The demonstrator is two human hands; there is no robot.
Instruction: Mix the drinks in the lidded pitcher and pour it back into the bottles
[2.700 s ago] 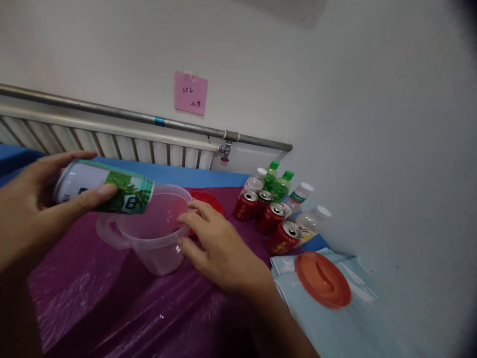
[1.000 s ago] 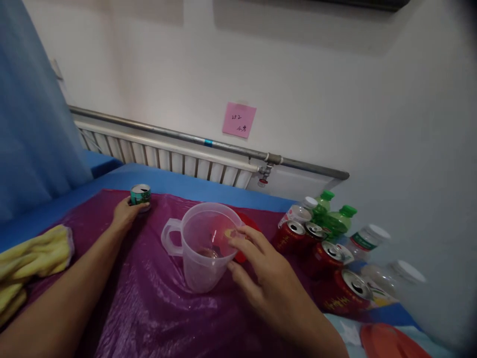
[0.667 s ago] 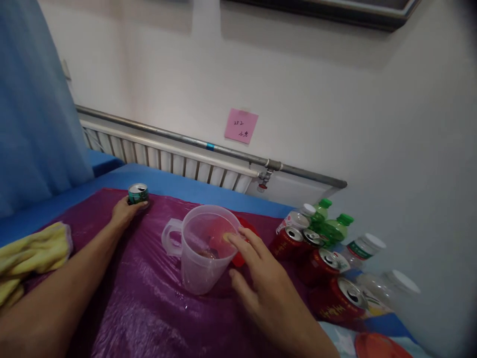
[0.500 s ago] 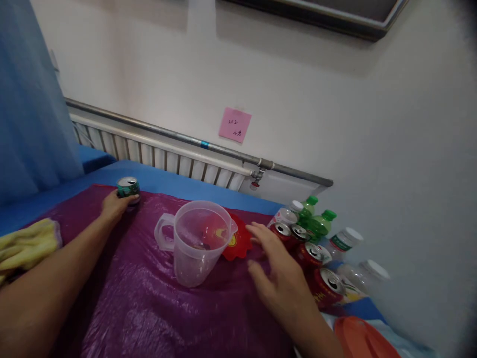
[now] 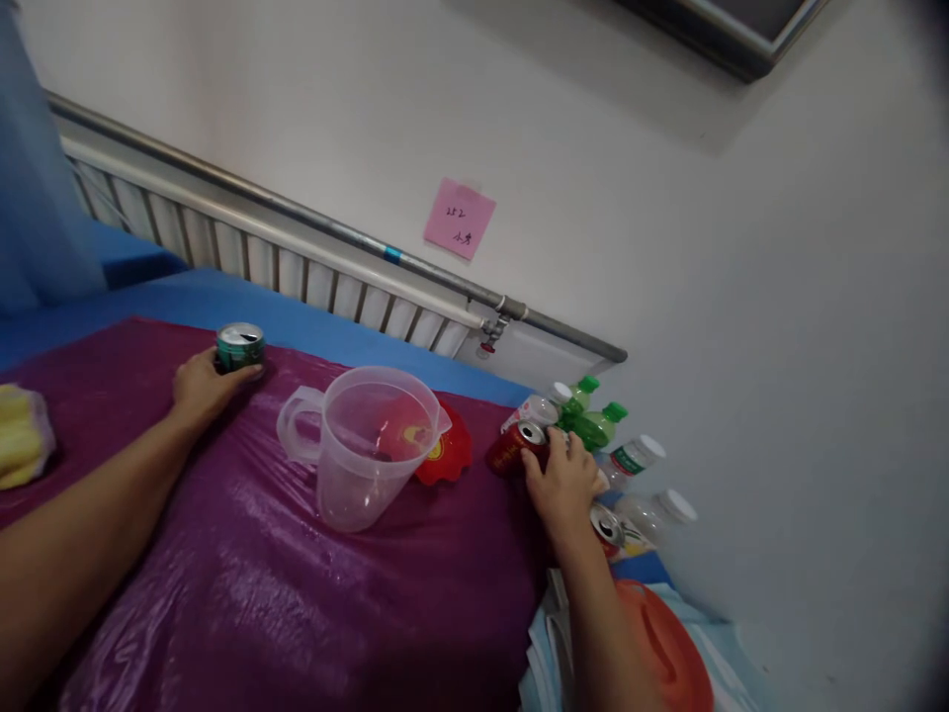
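Observation:
My left hand [image 5: 204, 388] is closed round the lower side of a green drink can [image 5: 241, 348], which stands upright at the far left of the purple plastic sheet [image 5: 311, 613]. On the right, my right hand [image 5: 563, 483] curls its fingers and thumb about the red drink cans. Its thumb lies against a red can [image 5: 511, 451]; the cans under the palm are hidden. Another red can [image 5: 608, 526] shows beside my wrist. Between my hands stands a clear plastic jug [image 5: 356, 494], its handle to the left. A red scalloped dish [image 5: 454, 450] sits behind its spout.
Green-capped bottles [image 5: 597, 427] and clear bottles with white caps [image 5: 639, 455] stand close behind the red cans. An orange lid-like object [image 5: 659, 643] lies at lower right. A yellow glove-like cloth [image 5: 22, 435] is at the left edge. A radiator [image 5: 297, 282] runs along the wall.
My right hand has moved from beside the red dish onto the cluster of red cans and curled its fingers. The left hand stays on the green can. The view has shifted.

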